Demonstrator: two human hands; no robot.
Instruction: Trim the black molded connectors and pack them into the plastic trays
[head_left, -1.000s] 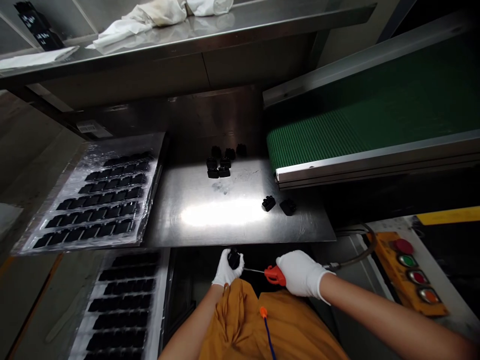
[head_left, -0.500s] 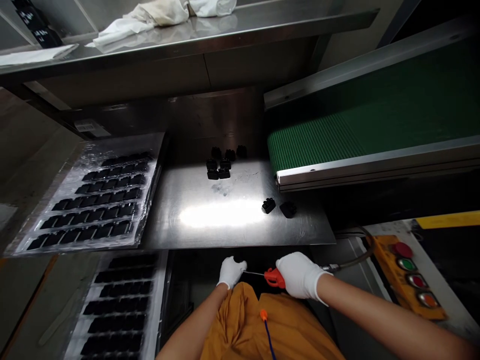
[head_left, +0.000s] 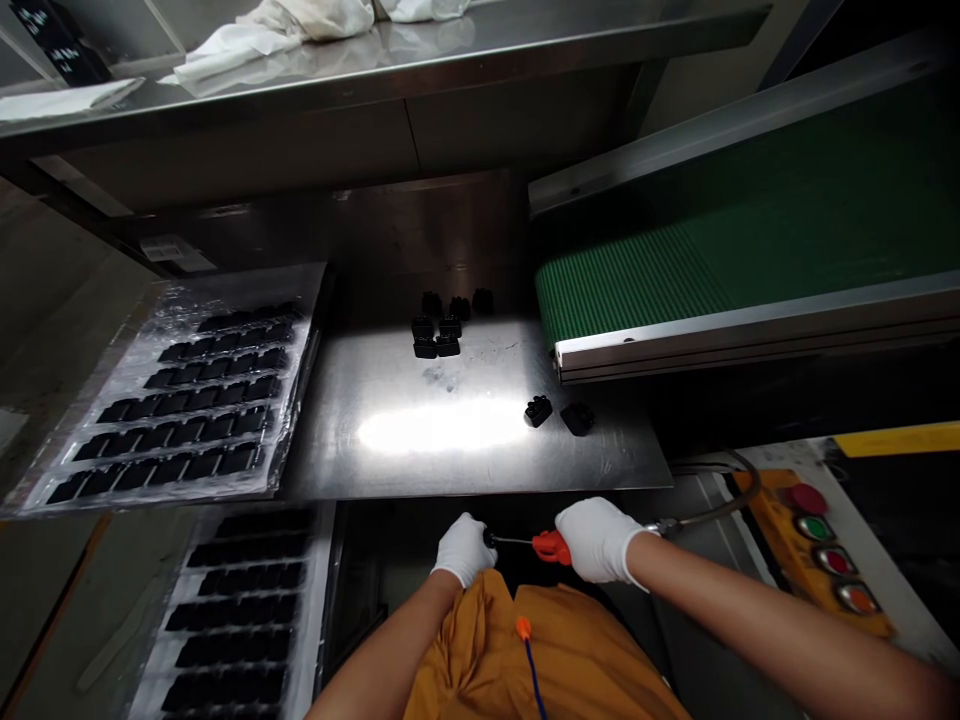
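My left hand (head_left: 463, 549), in a white glove, is closed around a small black part (head_left: 490, 538) at the table's front edge; most of the part is hidden by the fingers. In my gloved right hand (head_left: 596, 540) is a red air blow gun (head_left: 551, 547), its thin metal nozzle pointing left at the black part. A hose (head_left: 720, 515) runs from the gun's back end to the right. Beyond the hands, two loose black parts (head_left: 538, 411) lie on the steel table (head_left: 480, 470), and a group of several more black parts (head_left: 448, 344) sits farther back.
A plastic-covered tray (head_left: 172, 435) with rows of black parts lies on the left of the table, with another tray (head_left: 232, 620) below it. A green conveyor belt (head_left: 750, 230) slopes in from the right. An orange button box (head_left: 817, 555) stands at lower right; a steel shelf (head_left: 420, 70) spans the back.
The black part now shows more at the fingertips of my left hand, which has turned slightly. My right hand and the blow gun have shifted a little upward in view.
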